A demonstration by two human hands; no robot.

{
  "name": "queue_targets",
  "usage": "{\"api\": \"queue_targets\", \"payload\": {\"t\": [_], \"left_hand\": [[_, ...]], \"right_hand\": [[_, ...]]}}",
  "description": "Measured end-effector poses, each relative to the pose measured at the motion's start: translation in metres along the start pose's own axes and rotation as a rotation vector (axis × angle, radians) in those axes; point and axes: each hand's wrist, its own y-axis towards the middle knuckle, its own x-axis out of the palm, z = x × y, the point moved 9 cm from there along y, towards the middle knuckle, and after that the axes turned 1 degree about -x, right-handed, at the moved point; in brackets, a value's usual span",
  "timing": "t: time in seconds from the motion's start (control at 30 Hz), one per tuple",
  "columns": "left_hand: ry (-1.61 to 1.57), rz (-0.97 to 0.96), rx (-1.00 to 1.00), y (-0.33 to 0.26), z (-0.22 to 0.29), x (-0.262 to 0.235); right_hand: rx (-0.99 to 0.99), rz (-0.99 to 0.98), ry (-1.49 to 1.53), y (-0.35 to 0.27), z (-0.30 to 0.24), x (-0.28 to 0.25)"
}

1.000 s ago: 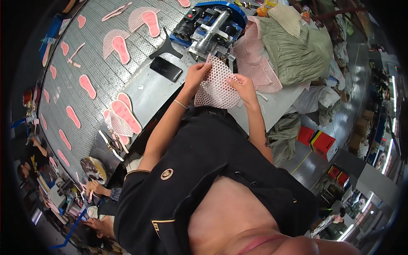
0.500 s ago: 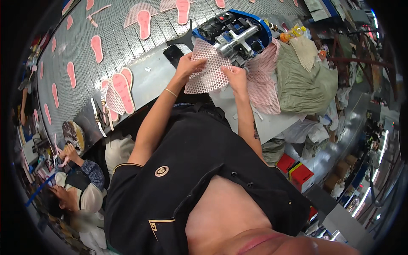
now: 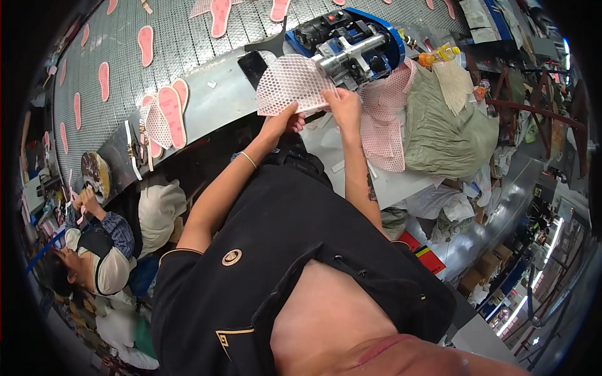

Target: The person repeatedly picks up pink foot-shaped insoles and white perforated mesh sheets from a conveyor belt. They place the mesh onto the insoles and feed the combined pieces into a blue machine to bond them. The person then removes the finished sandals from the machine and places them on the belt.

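A pale pink mesh piece with a rounded upper edge is stretched between my two hands at the near edge of the metal bench. My left hand is closed on its lower left edge, thumb on top and fingers beneath. My right hand pinches the lower right corner. Just beyond my right hand stands a blue-framed machine with metal rollers, and the mesh reaches close to its roller end. Whether the two touch, I cannot tell. A black phone lies beyond the mesh to the left.
Pink insoles are spread over a ridged metal conveyor; several more are stacked at its near edge. More pink mesh and a green cloth bundle lie right. A bottle of orange drink stands behind. A co-worker sits left.
The mesh has been turned, so its rounded edge now points away from me. My left hand has moved down to its near edge. The insoles on the conveyor have shifted in view.
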Motion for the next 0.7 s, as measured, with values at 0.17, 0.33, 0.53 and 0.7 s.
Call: {"api": "queue_targets", "payload": {"t": [0.17,0.33,0.53,0.7], "left_hand": [[-0.081,0.106,-0.053,0.012,0.007,0.004],[-0.047,0.503,0.274,-0.004,0.052,-0.042],[1.04,0.511,1.138,-0.13,0.188,0.028],[1.057,0.377,1.154,-0.152,0.223,0.021]], "right_hand": [[0.039,-0.045,0.084,-0.006,-0.023,0.001],[-0.022,-0.232,0.377,-0.02,-0.038,0.031],[-0.34,-0.158,0.671,-0.05,-0.109,0.039],[-0.473,-0.173,0.593,-0.058,-0.161,0.043]]}}
